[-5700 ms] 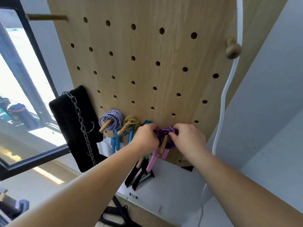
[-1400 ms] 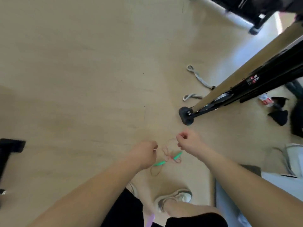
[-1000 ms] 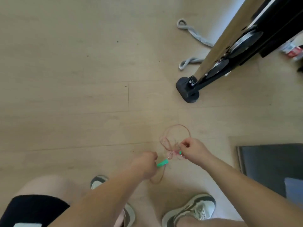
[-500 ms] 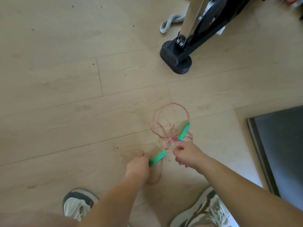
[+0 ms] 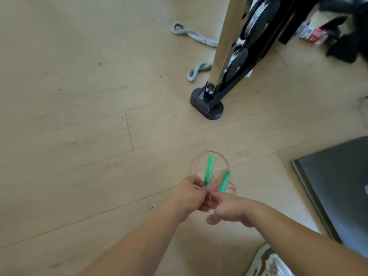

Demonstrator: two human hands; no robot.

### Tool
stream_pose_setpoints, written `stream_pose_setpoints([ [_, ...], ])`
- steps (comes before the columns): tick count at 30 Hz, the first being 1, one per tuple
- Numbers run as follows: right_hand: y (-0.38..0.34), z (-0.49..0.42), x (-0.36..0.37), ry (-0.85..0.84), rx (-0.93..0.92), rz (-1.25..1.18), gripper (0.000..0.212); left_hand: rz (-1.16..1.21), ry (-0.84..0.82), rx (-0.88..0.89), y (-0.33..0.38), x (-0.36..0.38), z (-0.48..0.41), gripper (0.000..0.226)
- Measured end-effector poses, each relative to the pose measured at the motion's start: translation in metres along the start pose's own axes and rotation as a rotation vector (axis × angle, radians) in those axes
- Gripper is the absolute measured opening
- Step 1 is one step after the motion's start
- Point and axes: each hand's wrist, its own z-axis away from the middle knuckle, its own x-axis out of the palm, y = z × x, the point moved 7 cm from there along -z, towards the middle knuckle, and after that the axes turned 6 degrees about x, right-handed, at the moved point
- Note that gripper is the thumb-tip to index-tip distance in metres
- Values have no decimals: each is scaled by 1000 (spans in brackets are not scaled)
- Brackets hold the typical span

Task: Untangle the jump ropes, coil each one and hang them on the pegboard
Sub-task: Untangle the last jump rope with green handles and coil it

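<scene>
Gripping one green handle [image 5: 209, 169] in the left hand [image 5: 190, 195], right hand [image 5: 228, 208] pinching the tangled pink cord [image 5: 212, 184] beside the second handle [image 5: 224, 183]

The left hand [image 5: 191, 195] and right hand [image 5: 227, 208] meet over the floor [image 5: 79, 116], with the jump rope [image 5: 209, 172] just past them, a stand foot [image 5: 207, 106] farther back and a mat [image 5: 338, 186] on the right.

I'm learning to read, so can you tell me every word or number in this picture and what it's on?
No words can be read here.
Red packet on the far floor: white marks, too blurred to read.
Dark slab at the right: a pale mark, cut off by the edge.
Jump rope handles: no writing shows.
</scene>
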Motion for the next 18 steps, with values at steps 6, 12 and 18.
stream_pose_setpoints([
  [6, -44, 55, -31, 100, -45, -52, 12, 89, 191, 185, 104, -61, 39, 43],
  [12, -110, 150, -67, 402, -185, -85, 28, 8, 270, 339, 167, -88, 97, 29],
  [18, -161, 227, -75, 469, -432, -557, 23, 92, 192, 426, 189, -69, 149, 24],
])
